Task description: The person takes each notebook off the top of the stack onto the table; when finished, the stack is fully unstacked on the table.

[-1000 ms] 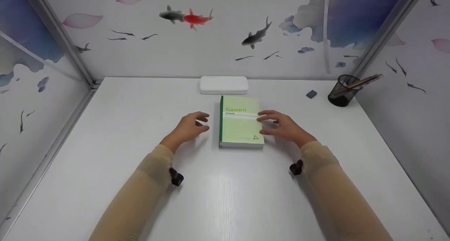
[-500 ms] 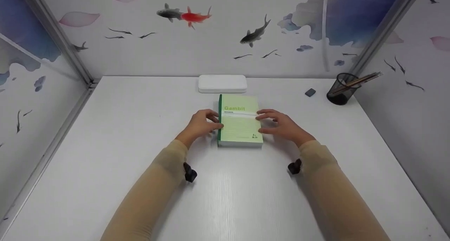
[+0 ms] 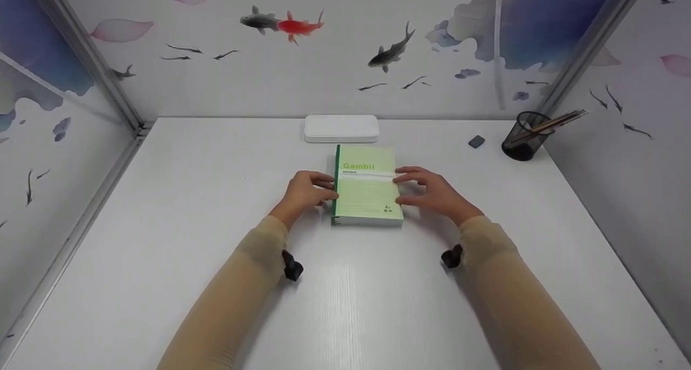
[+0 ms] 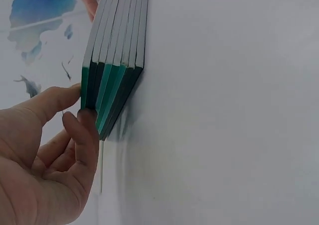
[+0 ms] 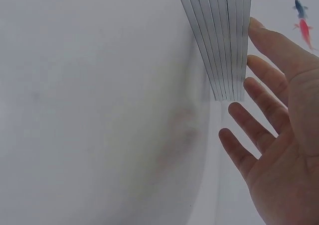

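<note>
A stack of several notebooks (image 3: 370,197) lies on the white table, its top cover pale green with the word "Gambit" and a dark green spine edge. My left hand (image 3: 305,190) is at the spine side; in the left wrist view the thumb and bent fingertips touch the green spines (image 4: 112,85). On the opposite side, my right hand (image 3: 432,192) has its fingers spread, with the thumb and some fingertips touching the page edges (image 5: 222,41). Its lower fingers stand apart from the stack. The spines and pages are not fully flush with one another.
Behind the stack is a white case (image 3: 341,128). A small dark block (image 3: 476,141) and a black mesh pen cup (image 3: 523,140) holding several pencils stand at the back right. Printed panels (image 3: 216,78) enclose the table on three sides.
My left hand has moved right, from beside the stack onto its spine side. The stack's near left corner has shifted slightly left. My right hand stays about where it was.
</note>
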`<move>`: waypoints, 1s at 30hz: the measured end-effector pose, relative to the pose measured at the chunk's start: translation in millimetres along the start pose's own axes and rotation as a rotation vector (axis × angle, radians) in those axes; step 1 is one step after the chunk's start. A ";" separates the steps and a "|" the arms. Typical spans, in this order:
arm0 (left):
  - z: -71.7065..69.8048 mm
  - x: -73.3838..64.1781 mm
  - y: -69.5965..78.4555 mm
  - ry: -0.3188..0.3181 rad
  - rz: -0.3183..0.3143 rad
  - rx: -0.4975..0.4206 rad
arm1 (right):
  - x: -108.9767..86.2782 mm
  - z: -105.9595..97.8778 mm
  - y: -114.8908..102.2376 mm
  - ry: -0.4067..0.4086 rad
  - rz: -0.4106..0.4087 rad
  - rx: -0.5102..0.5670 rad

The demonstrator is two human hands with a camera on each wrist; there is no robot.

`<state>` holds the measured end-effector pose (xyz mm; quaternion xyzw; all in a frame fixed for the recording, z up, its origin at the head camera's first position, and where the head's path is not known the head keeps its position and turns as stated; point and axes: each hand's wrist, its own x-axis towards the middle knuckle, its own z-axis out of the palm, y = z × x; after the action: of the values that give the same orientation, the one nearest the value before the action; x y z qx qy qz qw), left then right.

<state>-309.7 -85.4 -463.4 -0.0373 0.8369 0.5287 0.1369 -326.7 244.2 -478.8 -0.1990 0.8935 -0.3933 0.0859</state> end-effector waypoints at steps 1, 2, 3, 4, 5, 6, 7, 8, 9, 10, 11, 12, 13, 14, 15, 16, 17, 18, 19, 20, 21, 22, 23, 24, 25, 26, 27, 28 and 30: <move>0.1 -0.2 -0.1 0.004 -0.009 -0.009 | -0.1 0.4 -0.4 -0.001 0.000 0.000; 0.1 -0.4 -0.3 0.008 -0.014 -0.015 | -0.3 0.7 -0.5 -0.003 -0.004 0.001; 0.0 -0.5 -0.4 0.011 -0.019 -0.023 | -0.4 1.1 -0.5 -0.004 -0.009 0.001; -0.7 -0.7 -0.9 0.011 -0.023 -0.036 | -0.5 1.6 -0.3 -0.006 -0.014 0.001; -1.7 -0.6 -1.5 0.011 -0.028 -0.051 | -0.4 1.9 -0.3 -0.008 -0.017 0.000; -3.3 -0.7 -2.0 0.007 -0.035 -0.068 | -0.3 2.5 -0.3 -0.011 -0.015 -0.001; -5.5 -0.9 -2.6 0.004 -0.042 -0.083 | 0.1 2.9 -0.2 -0.014 -0.013 -0.003; -8.1 -1.0 -3.3 -0.003 -0.054 -0.100 | 0.1 3.1 -0.3 -0.018 -0.010 -0.009; -11.1 -1.0 -4.2 -0.013 -0.069 -0.122 | 0.1 3.2 -0.5 -0.022 -0.006 -0.015; -14.4 -1.0 -5.3 -0.026 -0.081 -0.143 | 0.0 3.1 -1.0 -0.026 0.001 -0.021; -17.6 -1.1 -6.0 -0.038 -0.095 -0.161 | -0.1 2.9 -1.8 -0.028 0.009 -0.027; -20.7 -1.4 -6.6 -0.051 -0.107 -0.183 | -0.4 2.5 -2.6 -0.030 0.016 -0.031; -23.7 -1.6 -7.3 -0.065 -0.117 -0.201 | -0.7 2.1 -3.2 -0.032 0.020 -0.036; -26.4 -1.9 -7.9 -0.077 -0.124 -0.219 | -1.0 1.8 -3.9 -0.035 0.024 -0.040; -28.9 -2.1 -8.6 -0.088 -0.127 -0.238 | -1.0 1.5 -4.6 -0.037 0.026 -0.043; -30.7 -2.5 -9.5 -0.098 -0.126 -0.258 | -1.3 1.5 -4.7 -0.040 0.029 -0.042; -32.1 -3.1 -10.2 -0.105 -0.123 -0.279 | -1.4 1.3 -4.6 -0.042 0.030 -0.040; -33.3 -3.6 -11.1 -0.110 -0.118 -0.296 | -1.4 1.3 -4.6 -0.043 0.030 -0.038; -34.1 -4.3 -11.8 -0.112 -0.113 -0.312 | -1.4 1.3 -4.5 -0.045 0.031 -0.035; -34.7 -5.2 -12.4 -0.112 -0.110 -0.330 | -1.4 1.3 -4.3 -0.044 0.031 -0.032; -35.2 -5.8 -13.1 -0.114 -0.106 -0.349 | -1.3 1.3 -4.0 -0.043 0.034 -0.032; -35.5 -6.8 -13.6 -0.114 -0.104 -0.368 | -1.4 1.2 -3.8 -0.041 0.038 -0.031; -36.0 -7.9 -14.1 -0.113 -0.103 -0.384 | -1.3 1.0 -3.8 -0.039 0.041 -0.034; -36.9 -8.9 -14.7 -0.111 -0.104 -0.401 | -1.3 0.9 -3.9 -0.039 0.045 -0.038; -38.3 -9.9 -15.4 -0.109 -0.106 -0.420 | -1.2 0.8 -4.0 -0.038 0.047 -0.037; -40.4 -10.9 -16.3 -0.107 -0.106 -0.438 | -1.1 0.7 -4.3 -0.037 0.048 -0.039; -43.4 -11.7 -17.5 -0.106 -0.106 -0.457 | -1.0 0.6 -4.6 -0.036 0.049 -0.038; -47.0 -12.5 -19.0 -0.103 -0.107 -0.473 | -0.8 0.7 -5.0 -0.037 0.046 -0.040; -56.1 -14.1 -23.0 -0.104 -0.105 -0.511 | -0.4 1.2 -4.8 -0.039 0.041 -0.054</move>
<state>-302.0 -146.8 -457.1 -0.0866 0.6649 0.7164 0.1930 -324.6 240.6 -476.1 -0.1905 0.9059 -0.3631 0.1058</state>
